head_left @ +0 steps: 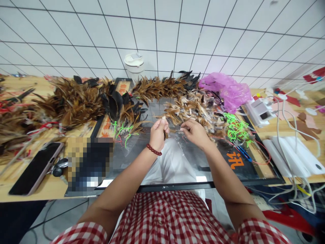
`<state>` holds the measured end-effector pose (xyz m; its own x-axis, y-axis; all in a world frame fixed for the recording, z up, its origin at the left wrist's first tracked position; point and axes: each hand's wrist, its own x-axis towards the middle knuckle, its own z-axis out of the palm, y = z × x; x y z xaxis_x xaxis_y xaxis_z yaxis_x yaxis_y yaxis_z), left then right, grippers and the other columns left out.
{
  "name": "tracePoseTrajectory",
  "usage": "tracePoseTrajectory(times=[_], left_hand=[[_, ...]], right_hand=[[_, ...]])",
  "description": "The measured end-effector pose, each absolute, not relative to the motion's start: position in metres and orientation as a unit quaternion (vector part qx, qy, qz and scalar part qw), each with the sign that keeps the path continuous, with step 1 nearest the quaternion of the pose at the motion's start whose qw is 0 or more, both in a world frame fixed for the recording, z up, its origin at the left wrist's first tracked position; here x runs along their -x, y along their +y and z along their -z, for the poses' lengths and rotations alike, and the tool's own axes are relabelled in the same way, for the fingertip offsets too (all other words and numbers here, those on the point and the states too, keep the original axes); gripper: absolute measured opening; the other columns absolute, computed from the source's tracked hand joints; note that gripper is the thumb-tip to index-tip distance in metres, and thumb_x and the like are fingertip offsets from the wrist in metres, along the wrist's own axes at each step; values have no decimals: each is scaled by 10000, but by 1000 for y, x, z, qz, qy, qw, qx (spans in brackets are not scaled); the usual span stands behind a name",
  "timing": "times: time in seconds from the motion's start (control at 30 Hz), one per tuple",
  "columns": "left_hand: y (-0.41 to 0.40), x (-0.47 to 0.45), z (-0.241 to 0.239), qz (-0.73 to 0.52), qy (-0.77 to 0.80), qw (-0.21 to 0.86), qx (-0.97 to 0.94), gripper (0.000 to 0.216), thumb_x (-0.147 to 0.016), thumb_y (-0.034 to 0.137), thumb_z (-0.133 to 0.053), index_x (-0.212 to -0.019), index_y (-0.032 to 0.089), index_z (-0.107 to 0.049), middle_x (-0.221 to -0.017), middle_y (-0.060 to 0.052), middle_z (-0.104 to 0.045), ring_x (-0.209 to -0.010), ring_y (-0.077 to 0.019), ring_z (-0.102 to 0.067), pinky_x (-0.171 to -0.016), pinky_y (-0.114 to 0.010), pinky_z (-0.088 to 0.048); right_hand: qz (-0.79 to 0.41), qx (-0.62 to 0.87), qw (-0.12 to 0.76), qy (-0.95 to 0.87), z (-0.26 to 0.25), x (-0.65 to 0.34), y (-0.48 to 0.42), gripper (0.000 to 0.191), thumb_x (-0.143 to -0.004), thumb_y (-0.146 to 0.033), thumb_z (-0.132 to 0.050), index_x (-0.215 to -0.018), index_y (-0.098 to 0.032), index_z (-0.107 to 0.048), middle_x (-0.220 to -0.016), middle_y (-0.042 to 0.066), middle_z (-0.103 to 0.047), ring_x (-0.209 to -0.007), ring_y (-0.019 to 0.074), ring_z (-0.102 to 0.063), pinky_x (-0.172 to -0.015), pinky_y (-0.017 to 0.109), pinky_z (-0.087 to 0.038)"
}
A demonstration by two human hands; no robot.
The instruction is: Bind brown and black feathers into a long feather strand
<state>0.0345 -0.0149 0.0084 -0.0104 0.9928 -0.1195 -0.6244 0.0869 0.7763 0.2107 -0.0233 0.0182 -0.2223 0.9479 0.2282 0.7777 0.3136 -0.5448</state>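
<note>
My left hand (pixel 158 134), with a dark red bead bracelet at its wrist, is closed on a small bunch of feathers (pixel 166 136). Pale ends stick up past the thumb, and brown tips show below the fingers. To its right, my right hand (pixel 195 133) has thumb and fingers pinched together, and whatever lies between them is too small to make out. Just beyond both hands spreads a heap of loose brown and cream feathers (pixel 194 108). Left of them lies a bundle of black and brown feathers (pixel 124 108) with bright green ties (pixel 122 128).
A long feather strand (pixel 159 87) lies at the back beside a white lidded container (pixel 134 64). Pink plastic bag (pixel 225 89), green strings (pixel 235 127), a blue cutter (pixel 243 153) and white cabled devices (pixel 294 156) are right. A phone (pixel 37 167) and feather piles (pixel 72 101) lie left.
</note>
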Motion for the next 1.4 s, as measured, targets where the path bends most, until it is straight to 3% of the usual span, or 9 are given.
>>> tracePoseTrajectory(times=[0.23, 0.37, 0.5, 0.73, 0.87, 1.03, 1.2, 1.4], left_hand=[[-15, -35, -7, -618, 361, 651, -255, 325, -768, 402, -745, -674, 147, -566, -569, 52, -414, -487, -38, -374, -481, -170, -344], [-15, -35, -7, -613, 367, 650, -258, 333, -768, 414, -741, -673, 150, -560, -557, 56, -402, -483, -40, -373, -484, -173, -335], [-16, -35, -6, -604, 375, 640, -291, 327, -797, 428, -702, -676, 160, -558, -556, 55, -414, -489, -50, -384, -504, -185, -336], [-21, -38, 1, -491, 474, 526, -507, 237, -833, 318, -635, -660, 156, -627, -688, -14, -641, -679, -113, -561, -651, -208, -414], [-26, -41, 0, -449, 483, 568, -493, 232, -850, 320, -607, -680, 163, -591, -555, 26, -548, -500, -87, -476, -527, -200, -363], [-26, -44, -5, -499, 458, 612, -408, 296, -839, 396, -636, -684, 160, -551, -508, 63, -427, -430, -49, -356, -440, -183, -252], [-24, -43, -7, -518, 432, 655, -340, 347, -802, 449, -684, -695, 159, -525, -518, 71, -410, -427, -37, -373, -444, -174, -285], [-25, -45, -5, -506, 417, 675, -340, 357, -794, 445, -696, -688, 155, -517, -515, 70, -413, -424, -30, -375, -433, -169, -272]], right_hand=[[-182, 577, 163, -779, -23, -213, -25, 325, -744, -197, -728, -1063, -193, -672, -926, 51, -722, -791, 168, -653, -728, 250, -460], [-142, 564, 155, -798, -24, -212, -25, 215, -789, -168, -659, -994, -206, -713, -805, 30, -732, -732, 166, -658, -692, 245, -430], [-137, 510, 208, -823, -22, -214, -23, 158, -856, -167, -581, -834, -203, -733, -830, 47, -741, -772, 177, -666, -735, 269, -437], [-154, 430, 274, -846, -28, -214, -24, 160, -915, -183, -535, -864, -191, -687, -847, 55, -704, -825, 177, -628, -806, 308, -423], [-137, 432, 289, -843, -30, -209, -28, 141, -926, -229, -553, -892, -188, -683, -872, 61, -707, -836, 188, -629, -817, 331, -414], [-208, 457, 367, -783, -27, -206, -28, 226, -868, -307, -651, -1064, -197, -675, -893, 58, -694, -817, 184, -629, -782, 317, -467], [-282, 477, 417, -720, -23, -201, -27, 177, -823, -348, -695, -920, -201, -709, -813, 29, -689, -746, 157, -626, -727, 290, -486], [-312, 461, 422, -715, -24, -196, -28, 175, -870, -333, -617, -835, -194, -716, -798, 32, -704, -752, 151, -630, -748, 293, -487]])
